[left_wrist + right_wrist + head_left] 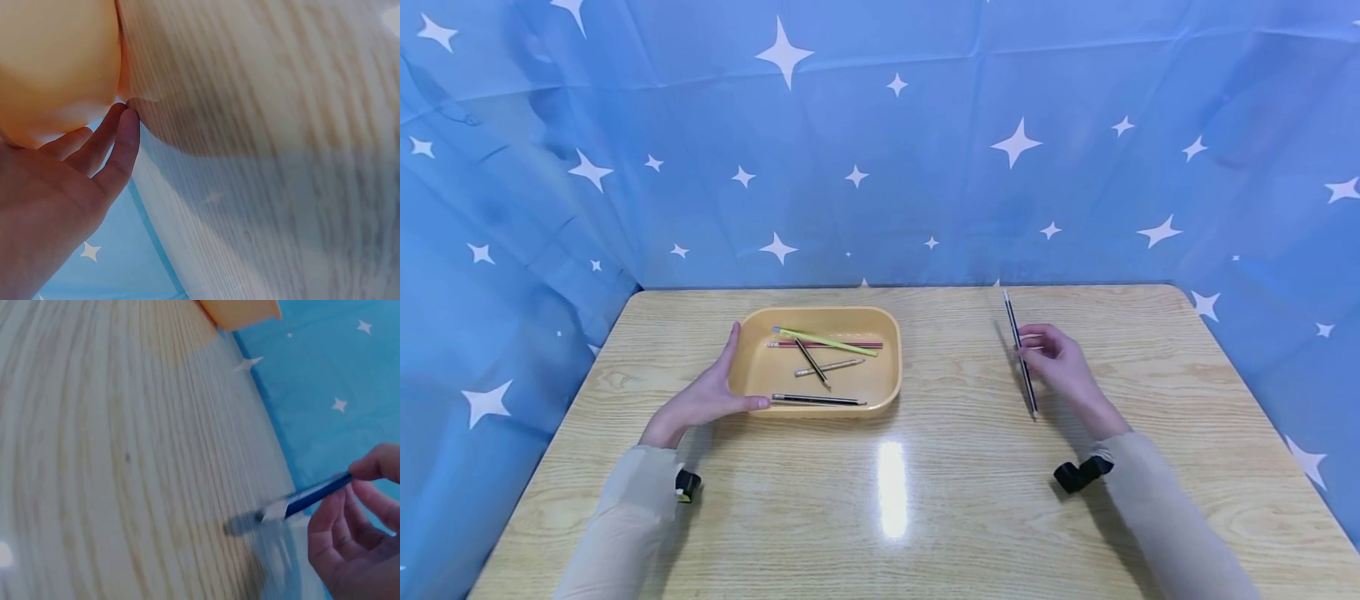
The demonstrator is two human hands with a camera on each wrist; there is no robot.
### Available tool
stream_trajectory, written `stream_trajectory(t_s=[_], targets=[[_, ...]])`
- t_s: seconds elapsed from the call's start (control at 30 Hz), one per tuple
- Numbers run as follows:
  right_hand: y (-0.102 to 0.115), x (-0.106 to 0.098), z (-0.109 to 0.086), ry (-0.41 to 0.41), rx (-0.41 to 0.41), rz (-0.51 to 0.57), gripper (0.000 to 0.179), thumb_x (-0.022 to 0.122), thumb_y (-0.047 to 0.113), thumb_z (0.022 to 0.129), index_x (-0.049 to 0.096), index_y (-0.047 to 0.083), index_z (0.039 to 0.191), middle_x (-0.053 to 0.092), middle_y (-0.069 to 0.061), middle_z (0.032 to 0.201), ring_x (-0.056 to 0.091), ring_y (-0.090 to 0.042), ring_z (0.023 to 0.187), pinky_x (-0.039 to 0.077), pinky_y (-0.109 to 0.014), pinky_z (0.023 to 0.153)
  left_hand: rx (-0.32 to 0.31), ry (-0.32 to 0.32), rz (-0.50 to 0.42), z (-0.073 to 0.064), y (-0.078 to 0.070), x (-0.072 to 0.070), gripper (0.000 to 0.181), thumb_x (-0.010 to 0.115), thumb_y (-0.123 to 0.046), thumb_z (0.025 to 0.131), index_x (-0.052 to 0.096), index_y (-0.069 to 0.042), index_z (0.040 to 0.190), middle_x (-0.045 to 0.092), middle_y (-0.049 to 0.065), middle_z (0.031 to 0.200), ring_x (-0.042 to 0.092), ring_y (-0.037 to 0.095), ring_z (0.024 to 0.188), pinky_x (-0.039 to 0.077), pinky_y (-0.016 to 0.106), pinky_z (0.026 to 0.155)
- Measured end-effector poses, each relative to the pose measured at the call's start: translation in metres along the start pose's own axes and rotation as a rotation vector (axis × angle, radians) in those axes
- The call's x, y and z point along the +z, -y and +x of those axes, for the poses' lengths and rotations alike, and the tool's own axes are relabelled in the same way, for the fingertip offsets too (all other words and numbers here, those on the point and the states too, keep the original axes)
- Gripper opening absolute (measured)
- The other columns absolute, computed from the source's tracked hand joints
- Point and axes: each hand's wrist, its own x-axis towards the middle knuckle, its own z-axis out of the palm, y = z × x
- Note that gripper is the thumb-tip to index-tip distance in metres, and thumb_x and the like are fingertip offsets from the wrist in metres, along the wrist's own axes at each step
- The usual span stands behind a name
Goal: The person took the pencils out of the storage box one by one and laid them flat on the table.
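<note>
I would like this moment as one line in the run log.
left hand: touches tray | right hand: pinches pencil, right of tray | tray: on table, other pencils inside

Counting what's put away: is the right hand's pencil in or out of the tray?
Out: the right hand pinches the pencil over the table, apart from the tray.

No text, brand or number can be read on the tray [898,362], the pencils [831,341] in it, the held dark pencil [1027,384] (shown too small for print to be made out) or the cloth [925,133] beyond the far edge of the table [970,500].
</note>
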Motion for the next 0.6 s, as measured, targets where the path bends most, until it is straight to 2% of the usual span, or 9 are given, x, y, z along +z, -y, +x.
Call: stream_trajectory(t_s=[0.27,0.6], targets=[[-0.007,-0.013,-0.002,-0.023,0.002,-0.022,0.036,0.057,0.011,0.097,0.050,-0.006,0.129,0.057,-0.014,0.106,0.058,-0.006,0.083,0.054,-0.024,0.066,0.007,-0.007,-0.003,0.000,0.002,0.001,0.128,0.082,-0.025,0.078,-0.023,-0.015,0.150,-0.015,0.020,0.157,0.000,0.044,0.141,0.008,0.059,0.111],[-0.019,-0.036,-0.009,0.030,-0.001,-0.118,0.039,0.054,0.007,0.098,0.044,-0.010,0.131,0.055,-0.030,0.110,0.058,-0.006,0.080,0.054,-0.027,0.061,0.003,-0.006,-0.005,0.000,0.002,0.001,0.128,0.081,-0.026,0.079,-0.024,-0.015,0.150,-0.014,0.021,0.157,0.002,0.045,0.141,0.009,0.059,0.111]])
